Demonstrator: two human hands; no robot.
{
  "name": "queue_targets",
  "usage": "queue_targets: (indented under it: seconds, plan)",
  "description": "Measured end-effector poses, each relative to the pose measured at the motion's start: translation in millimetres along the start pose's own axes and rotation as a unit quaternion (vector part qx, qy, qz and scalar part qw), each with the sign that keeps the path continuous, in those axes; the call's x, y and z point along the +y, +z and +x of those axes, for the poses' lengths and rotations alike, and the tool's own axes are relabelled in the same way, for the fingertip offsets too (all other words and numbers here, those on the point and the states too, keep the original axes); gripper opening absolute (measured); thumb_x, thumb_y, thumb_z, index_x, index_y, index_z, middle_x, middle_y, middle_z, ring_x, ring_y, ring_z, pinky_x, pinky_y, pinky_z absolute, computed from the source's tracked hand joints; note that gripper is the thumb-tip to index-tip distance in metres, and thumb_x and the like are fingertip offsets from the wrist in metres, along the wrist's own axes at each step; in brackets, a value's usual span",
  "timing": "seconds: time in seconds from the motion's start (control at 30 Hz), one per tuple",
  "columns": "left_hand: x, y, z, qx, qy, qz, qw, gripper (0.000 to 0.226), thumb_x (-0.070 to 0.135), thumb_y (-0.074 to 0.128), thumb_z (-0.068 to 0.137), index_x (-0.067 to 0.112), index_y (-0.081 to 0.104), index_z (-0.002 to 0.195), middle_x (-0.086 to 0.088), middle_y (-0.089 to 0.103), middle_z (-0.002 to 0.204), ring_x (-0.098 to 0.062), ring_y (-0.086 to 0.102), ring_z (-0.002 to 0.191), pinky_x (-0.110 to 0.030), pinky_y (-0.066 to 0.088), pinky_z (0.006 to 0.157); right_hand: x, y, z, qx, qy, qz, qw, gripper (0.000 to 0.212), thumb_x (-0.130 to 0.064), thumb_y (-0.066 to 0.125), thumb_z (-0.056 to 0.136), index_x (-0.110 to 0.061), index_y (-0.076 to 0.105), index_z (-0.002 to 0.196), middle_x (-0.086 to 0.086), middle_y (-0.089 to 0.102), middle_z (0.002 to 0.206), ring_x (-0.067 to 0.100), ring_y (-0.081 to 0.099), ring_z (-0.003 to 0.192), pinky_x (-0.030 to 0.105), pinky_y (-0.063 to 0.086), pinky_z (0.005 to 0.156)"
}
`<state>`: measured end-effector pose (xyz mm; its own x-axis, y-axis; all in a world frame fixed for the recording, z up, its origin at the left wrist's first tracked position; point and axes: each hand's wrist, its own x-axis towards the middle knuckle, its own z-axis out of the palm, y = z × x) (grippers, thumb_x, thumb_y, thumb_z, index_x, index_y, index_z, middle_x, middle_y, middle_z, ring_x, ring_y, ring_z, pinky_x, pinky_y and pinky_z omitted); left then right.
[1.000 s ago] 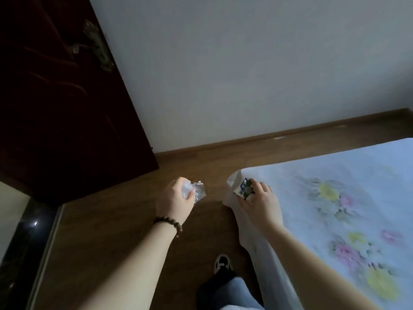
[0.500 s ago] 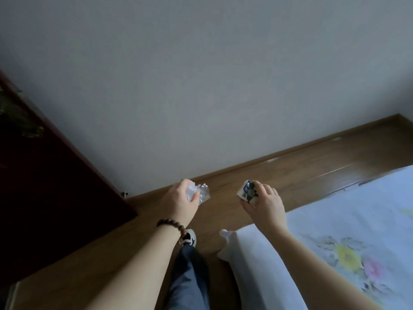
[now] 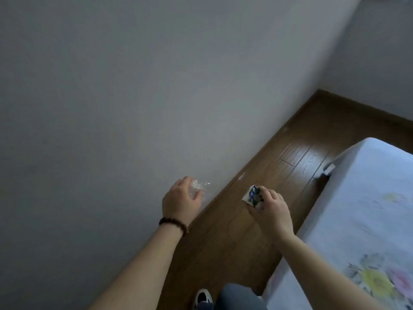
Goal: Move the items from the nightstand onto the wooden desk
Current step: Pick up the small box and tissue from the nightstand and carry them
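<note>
Denim leg (image 3: 240, 297) and shoe (image 3: 202, 297) stand nearest on the wood floor (image 3: 297, 157) beside the bed (image 3: 362, 209). Farther out, the right hand (image 3: 271, 212) pinches a small printed packet (image 3: 252, 195), the left hand (image 3: 180, 201) curls round crinkly clear plastic (image 3: 199, 186). Both look light and crushable, best held loosely around their middles; no counter shows.

A wooden plank floor (image 3: 257, 220) runs as a strip between the pale wall and the bed (image 3: 362, 209), reaching the far corner of the room, with a dark skirting board (image 3: 368, 108) along its far edge. A dark shoe with white trim (image 3: 202, 297) stands on the floor at its near edge. The bed bears a white sheet printed with flowers (image 3: 377, 283) toward its near right corner
</note>
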<state>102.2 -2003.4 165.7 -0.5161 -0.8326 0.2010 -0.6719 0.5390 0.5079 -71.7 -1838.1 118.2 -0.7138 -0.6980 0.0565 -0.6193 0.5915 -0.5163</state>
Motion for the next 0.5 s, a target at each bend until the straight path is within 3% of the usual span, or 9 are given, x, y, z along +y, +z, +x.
queue_targets:
  seconds: [0.37, 0.5]
  plan:
    - [125.7, 151.6, 170.9, -0.121, 0.177, -0.067, 0.974, 0.024, 0.026, 0.072, 0.078, 0.015, 0.064, 0.097, -0.003, 0.066, 0.086, -0.014, 0.054, 0.069, -0.022, 0.036, 0.06, 113.5, -50.8, 119.9, 0.117, 0.193, -0.007, 0.974, 0.06, -0.035, 0.07, 0.08, -0.012, 0.05, 0.13, 0.006, 0.06, 0.116, 0.024, 0.052, 0.105, 0.036, 0.044, 0.09]
    - [200.1, 218.3, 240.1, -0.155, 0.215, -0.073, 0.962, 0.022, 0.027, 0.07, 0.078, 0.017, 0.064, 0.097, -0.004, 0.066, 0.086, -0.023, 0.06, 0.073, -0.023, 0.036, 0.061, 178.5, -84.9, 189.4, 0.158, 0.244, -0.002, 0.957, 0.058, -0.03, 0.072, 0.078, -0.011, 0.052, 0.128, 0.008, 0.06, 0.114, 0.026, 0.052, 0.105, 0.037, 0.042, 0.091]
